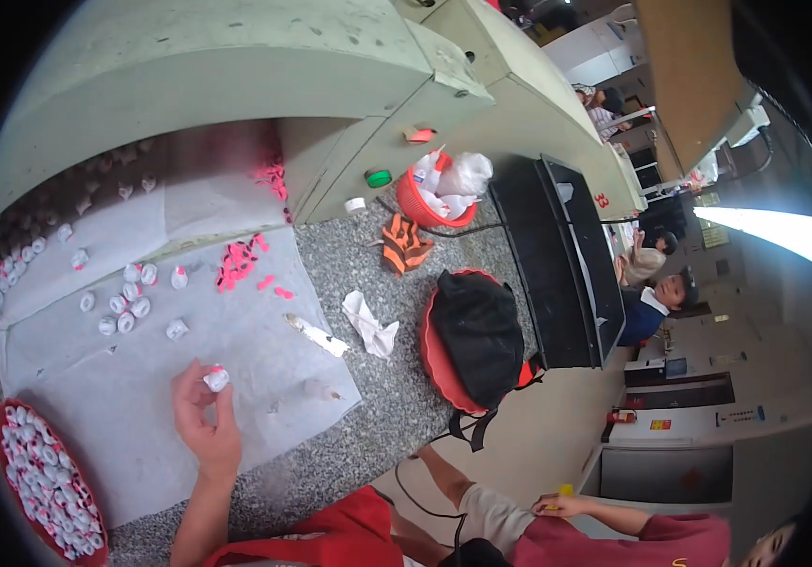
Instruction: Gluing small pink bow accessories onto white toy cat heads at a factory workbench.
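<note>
My left hand (206, 416) is raised over the pale sheet (141, 378) on the workbench. Thumb and fingertips pinch a small white rounded piece with pink on it (217, 378). Beyond the hand, several similar white pieces (127, 302) are scattered on the sheet. Small pink parts (238, 263) form a loose pile to their right. A red basket (96, 515) at the near left is filled with white-and-pink pieces. To the hand's right lie a small translucent bottle (319, 388) and a slender white tool (316, 335). My right hand is out of view.
A crumpled tissue (370, 324), an orange-and-black cloth (406, 246) and a red basket of white bottles (411, 200) occupy the granite top. A black bag (477, 335) rests in another red basket, beside black trays (557, 265). A pale cabinet (207, 76) overhangs the far side. Someone in maroon (623, 543) is nearby.
</note>
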The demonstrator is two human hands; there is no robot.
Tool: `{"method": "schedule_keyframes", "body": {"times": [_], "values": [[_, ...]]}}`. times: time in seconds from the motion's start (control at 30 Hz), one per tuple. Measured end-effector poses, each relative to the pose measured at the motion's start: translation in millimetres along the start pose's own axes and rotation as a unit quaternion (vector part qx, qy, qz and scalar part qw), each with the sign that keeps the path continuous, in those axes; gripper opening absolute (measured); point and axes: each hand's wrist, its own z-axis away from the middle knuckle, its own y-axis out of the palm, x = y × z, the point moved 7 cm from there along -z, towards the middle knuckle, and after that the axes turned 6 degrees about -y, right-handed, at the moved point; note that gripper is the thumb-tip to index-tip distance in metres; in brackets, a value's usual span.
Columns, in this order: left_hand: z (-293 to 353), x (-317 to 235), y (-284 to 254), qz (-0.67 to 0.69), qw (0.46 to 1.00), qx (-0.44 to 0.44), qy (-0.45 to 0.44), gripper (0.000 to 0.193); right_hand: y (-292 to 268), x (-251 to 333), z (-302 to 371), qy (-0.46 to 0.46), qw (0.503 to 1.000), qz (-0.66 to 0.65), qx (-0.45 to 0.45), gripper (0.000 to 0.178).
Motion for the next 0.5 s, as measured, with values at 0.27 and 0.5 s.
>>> {"method": "schedule_keyframes", "body": {"times": [0.27, 0.5], "values": [[-3.8, -7.7, 12.5, -0.05, 0.999, 0.004, -0.004, 0.039, 14.6, 27.3, 3.4, -0.157, 0.978, 0.04, -0.132, 0.03], [2.9, -18.6, 8.2, -0.075, 0.996, -0.006, 0.046, 0.037, -73.1, 115.3, 70.6, -0.152, 0.968, 0.198, 0.002, 0.025]]}}
